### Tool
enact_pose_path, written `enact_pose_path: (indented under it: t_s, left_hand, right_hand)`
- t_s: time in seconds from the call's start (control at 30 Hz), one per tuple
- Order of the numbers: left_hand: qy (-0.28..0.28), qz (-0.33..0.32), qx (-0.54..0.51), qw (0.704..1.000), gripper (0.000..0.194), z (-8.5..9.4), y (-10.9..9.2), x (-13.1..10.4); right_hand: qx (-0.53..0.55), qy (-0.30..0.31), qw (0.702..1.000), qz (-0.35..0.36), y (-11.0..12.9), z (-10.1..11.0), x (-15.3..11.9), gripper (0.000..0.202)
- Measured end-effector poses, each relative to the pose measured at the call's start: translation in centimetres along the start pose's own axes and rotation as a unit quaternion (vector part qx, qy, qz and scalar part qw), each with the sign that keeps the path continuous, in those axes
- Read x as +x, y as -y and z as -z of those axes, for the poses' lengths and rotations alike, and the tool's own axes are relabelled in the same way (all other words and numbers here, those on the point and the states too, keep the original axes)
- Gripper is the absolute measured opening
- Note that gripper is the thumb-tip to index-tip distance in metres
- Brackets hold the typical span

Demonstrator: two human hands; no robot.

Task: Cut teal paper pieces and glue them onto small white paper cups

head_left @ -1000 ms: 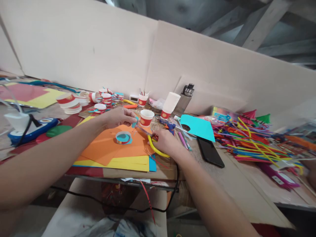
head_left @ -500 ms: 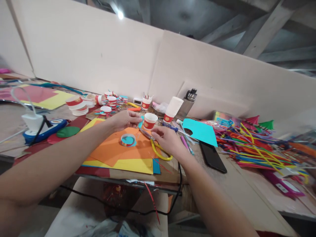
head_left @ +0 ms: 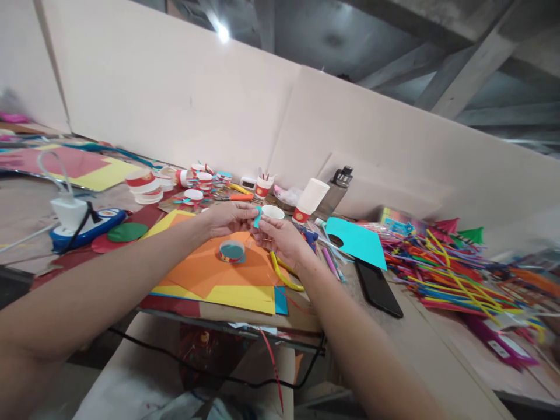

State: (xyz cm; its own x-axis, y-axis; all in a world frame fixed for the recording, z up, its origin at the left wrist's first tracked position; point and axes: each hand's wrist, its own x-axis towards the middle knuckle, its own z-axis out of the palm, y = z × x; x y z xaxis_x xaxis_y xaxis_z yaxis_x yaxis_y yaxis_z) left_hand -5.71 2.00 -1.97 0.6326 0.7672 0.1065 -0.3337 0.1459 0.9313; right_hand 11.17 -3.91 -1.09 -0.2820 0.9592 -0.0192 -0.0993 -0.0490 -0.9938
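Note:
Between the fingertips of my left hand (head_left: 230, 218) and my right hand (head_left: 276, 236) is a small piece of turquoise paper (head_left: 258, 217). Both hands pinch it from opposite sides. Right behind it stands a white paper cup (head_left: 273, 212), partly covered by my right hand. Yellow-handled scissors (head_left: 284, 274) lie under and beside my right hand, their blades hidden. Nearer to me, a short cut cup ring (head_left: 232, 251) with turquoise inside it rests on orange paper (head_left: 192, 271).
A stack of paper cups (head_left: 311, 200) and a dark bottle (head_left: 336, 191) stand behind. To the right lie turquoise paper (head_left: 356, 240), a black phone (head_left: 378, 287) and many pipe cleaners (head_left: 455, 274). Cut cups (head_left: 143, 185) and a blue power strip (head_left: 90, 228) are on the left.
My right hand has left the scissors on the table and moved up to the left, joining my left hand at the turquoise piece. The view has shifted slightly.

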Motion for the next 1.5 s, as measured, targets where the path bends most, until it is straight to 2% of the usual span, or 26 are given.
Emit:
enact_pose_path:
  t_s: [0.23,0.3,0.5,0.6,0.83,1.5]
  left_hand:
    - [-0.064,-0.044,0.079,0.994,0.028,-0.4,0.8,0.3]
    - [-0.071,-0.048,0.078,0.993,0.028,-0.5,0.8,0.3]
    - [-0.015,-0.027,0.041,0.999,0.029,-0.8,0.4,0.1]
    - [0.005,-0.023,0.02,1.0,0.031,-0.8,0.3,0.0]
    - [0.038,-0.019,-0.006,0.999,0.034,-1.1,0.2,-0.3]
    - [0.043,-0.013,0.034,0.998,0.036,-0.7,0.2,-0.2]
  right_hand:
    - [-0.044,-0.048,0.998,0.012,-0.7,0.6,0.0,0.033]
    - [-0.03,-0.045,0.999,0.008,-0.7,0.7,-0.1,0.034]
    - [0.059,0.06,0.996,-0.027,-0.2,1.3,-0.5,0.037]
    - [0.074,0.084,0.993,-0.03,-0.1,1.4,-0.5,0.035]
    - [0.099,0.114,0.989,-0.004,-0.4,1.2,-0.5,0.034]
    - [0.091,0.13,0.987,-0.011,-0.6,1.5,-0.6,0.032]
